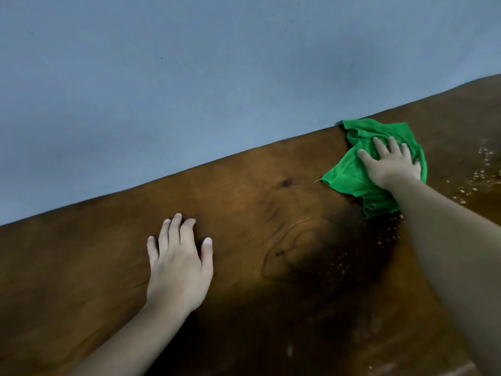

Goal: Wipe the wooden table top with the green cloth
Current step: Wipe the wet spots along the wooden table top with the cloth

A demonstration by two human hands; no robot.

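Observation:
A brown wooden table top point(244, 213) fills the lower part of the view and runs up to a wall. A crumpled green cloth point(349, 172) lies near the table's far edge at the right. My right hand point(390, 164) presses flat on the cloth with its fingers spread, arm stretched out. My left hand point(179, 264) rests palm down on the bare wood at the left, fingers apart, holding nothing.
A plain blue-grey wall point(189, 77) stands right behind the table's far edge. Pale specks or droplets point(477, 175) dot the wood to the right of the cloth and below it, near my right forearm.

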